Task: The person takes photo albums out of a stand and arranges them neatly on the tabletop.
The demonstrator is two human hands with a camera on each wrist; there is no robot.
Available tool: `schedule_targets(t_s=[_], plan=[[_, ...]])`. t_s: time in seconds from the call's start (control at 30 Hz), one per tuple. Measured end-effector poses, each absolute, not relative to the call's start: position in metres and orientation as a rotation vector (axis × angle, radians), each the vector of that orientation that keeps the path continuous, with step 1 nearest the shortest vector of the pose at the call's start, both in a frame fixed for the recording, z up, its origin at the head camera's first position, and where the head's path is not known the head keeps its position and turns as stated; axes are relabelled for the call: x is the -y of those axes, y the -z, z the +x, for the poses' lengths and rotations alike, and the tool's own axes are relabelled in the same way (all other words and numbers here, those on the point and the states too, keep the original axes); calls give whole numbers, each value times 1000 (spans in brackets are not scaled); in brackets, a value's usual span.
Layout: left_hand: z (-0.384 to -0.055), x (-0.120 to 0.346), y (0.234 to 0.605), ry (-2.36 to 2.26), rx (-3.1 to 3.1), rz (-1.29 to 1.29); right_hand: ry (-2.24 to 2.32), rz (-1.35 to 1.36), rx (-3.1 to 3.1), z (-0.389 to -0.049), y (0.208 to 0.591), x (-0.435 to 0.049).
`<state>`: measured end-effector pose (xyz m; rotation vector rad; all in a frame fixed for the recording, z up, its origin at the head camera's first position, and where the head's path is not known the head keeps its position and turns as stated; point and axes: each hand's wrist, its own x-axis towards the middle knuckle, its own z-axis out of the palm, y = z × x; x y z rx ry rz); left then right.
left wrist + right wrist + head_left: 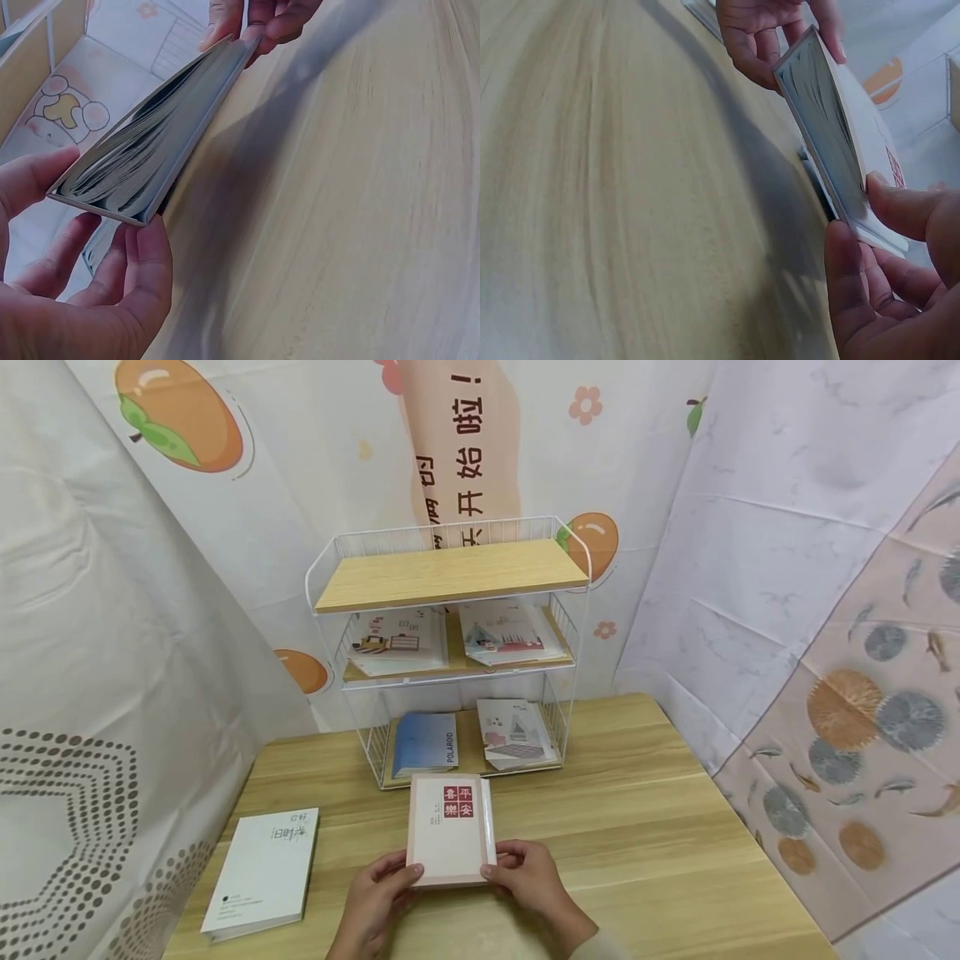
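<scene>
Both hands hold a small cream hardcover book (447, 843) with a red four-square print of characters on its cover, raised above the wooden table. My left hand (377, 893) pinches its near left corner, thumb on top and fingers beneath. At the near right corner, my right hand (528, 881) grips it the same way. In the left wrist view the book's page edge (142, 142) shows wavy, fanned pages between the covers. The right wrist view shows my right thumb (904, 206) pressing the cover. A thicker white book (262, 872) lies flat on the table to the left.
Behind the held book stands a white wire shelf with wooden boards (453, 572). Its lower level holds a blue POLAROID book (425, 742) and an illustrated booklet (515, 732); the middle level has two illustrated stacks (401, 637). Patterned cloths (300, 468) surround the table (637, 835).
</scene>
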<state>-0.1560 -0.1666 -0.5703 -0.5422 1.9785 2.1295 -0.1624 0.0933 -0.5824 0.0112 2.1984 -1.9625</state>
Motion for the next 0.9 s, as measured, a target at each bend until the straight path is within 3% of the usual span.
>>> schedule_targets(t_s=[0.9], plan=[[-152, 176, 580, -2168, -1942, -566, 1779, -17, -2373, -169, 591, -80]])
